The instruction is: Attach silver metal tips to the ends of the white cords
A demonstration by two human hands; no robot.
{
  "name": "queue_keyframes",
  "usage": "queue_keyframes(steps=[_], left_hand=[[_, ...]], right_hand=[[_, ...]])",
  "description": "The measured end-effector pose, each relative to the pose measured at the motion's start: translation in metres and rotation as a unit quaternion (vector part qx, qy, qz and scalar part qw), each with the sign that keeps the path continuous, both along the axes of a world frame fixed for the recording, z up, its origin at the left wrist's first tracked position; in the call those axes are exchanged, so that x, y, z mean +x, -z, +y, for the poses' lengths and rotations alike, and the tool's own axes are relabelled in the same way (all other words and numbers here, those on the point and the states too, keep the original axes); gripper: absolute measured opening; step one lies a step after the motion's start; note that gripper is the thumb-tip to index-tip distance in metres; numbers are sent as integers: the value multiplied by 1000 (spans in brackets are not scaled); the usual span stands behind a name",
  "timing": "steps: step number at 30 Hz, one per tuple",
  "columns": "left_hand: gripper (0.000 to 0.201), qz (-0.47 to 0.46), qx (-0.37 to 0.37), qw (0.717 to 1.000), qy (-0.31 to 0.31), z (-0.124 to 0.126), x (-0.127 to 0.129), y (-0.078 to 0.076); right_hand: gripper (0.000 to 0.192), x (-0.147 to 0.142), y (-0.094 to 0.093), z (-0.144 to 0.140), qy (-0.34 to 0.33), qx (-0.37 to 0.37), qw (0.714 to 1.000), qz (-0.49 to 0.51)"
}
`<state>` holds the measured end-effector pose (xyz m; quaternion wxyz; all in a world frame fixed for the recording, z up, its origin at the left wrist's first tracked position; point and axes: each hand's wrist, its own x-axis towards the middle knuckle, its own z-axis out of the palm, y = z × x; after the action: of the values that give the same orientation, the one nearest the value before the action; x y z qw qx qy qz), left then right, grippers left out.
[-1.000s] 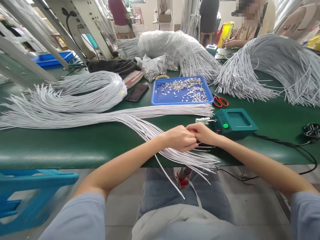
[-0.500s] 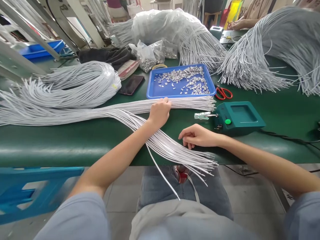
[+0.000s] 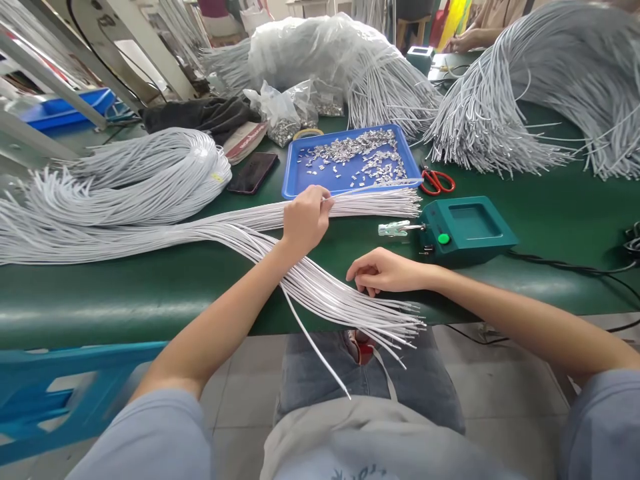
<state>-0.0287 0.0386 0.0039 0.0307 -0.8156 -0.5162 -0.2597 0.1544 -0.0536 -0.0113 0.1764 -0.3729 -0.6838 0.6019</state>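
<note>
Two branches of white wires spread from one long bundle across the table. My left hand (image 3: 307,219) is closed at the far branch (image 3: 367,203), pinching a single wire (image 3: 377,190) that rises slightly above the others and crosses the near edge of the blue tray. The near branch (image 3: 345,297) passes under my left forearm and fans out over the table's front edge. One stray wire (image 3: 317,347) hangs down from it. Beside the near branch rests my right hand (image 3: 381,272), its fingers loosely bent and apart, holding nothing visible.
The blue tray (image 3: 305,179) carries many small metal terminals. A green device (image 3: 467,230) with a clip (image 3: 394,229) stands right; red-handled scissors (image 3: 439,181) lie behind it. A phone (image 3: 253,173), coiled wires (image 3: 175,173) and a large wire bundle (image 3: 500,113) surround the tray. Another person's hand (image 3: 467,41) shows behind.
My left hand has lifted one wire a little from the far branch, over the tray's edge. My right hand keeps its place by the near branch. The whole view has shifted slightly.
</note>
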Motion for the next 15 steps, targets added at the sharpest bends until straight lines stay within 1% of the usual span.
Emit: queue_keyframes(steps=[1, 3, 5, 6, 7, 9, 10, 11, 12, 13, 14, 15], left_hand=[[22, -24, 6, 999, 37, -3, 1, -1], [31, -59, 9, 988, 143, -17, 5, -3], [36, -82, -27, 959, 269, -37, 10, -8], [36, -83, -67, 936, 335, -48, 13, -11], [36, -91, -116, 912, 382, -60, 16, -14], [34, -120, -231, 859, 440, -79, 21, -19], [35, -144, -285, 834, 450, -85, 23, -21], [36, -181, -333, 812, 443, -87, 25, -23], [38, -233, -375, 792, 422, -87, 26, -22], [41, -293, -411, 770, 390, -83, 27, -21], [44, -355, -436, 749, 349, -77, 28, -18], [46, -407, -450, 732, 310, -69, 29, -14]], right_hand=[[20, 0, -1, 0, 0, -1, 1000, 0], [19, -1, -1, 1, -3, -3, 1000, 3], [13, 0, -2, 3, -7, 20, 1000, 6], [10, 1, -3, 4, -9, 40, 999, 6], [9, 2, -3, 5, -11, 62, 998, 5], [10, 3, -4, 6, -5, 94, 996, 3], [10, 3, -5, 6, -1, 98, 995, 7], [10, 2, -5, 6, 10, 93, 995, 17], [12, 2, -4, 5, 25, 80, 996, 33], [15, 1, -3, 5, 51, 70, 995, 53], [17, -1, -2, 4, 92, 69, 991, 74], [17, -1, -1, 3, 147, 82, 982, 89]])
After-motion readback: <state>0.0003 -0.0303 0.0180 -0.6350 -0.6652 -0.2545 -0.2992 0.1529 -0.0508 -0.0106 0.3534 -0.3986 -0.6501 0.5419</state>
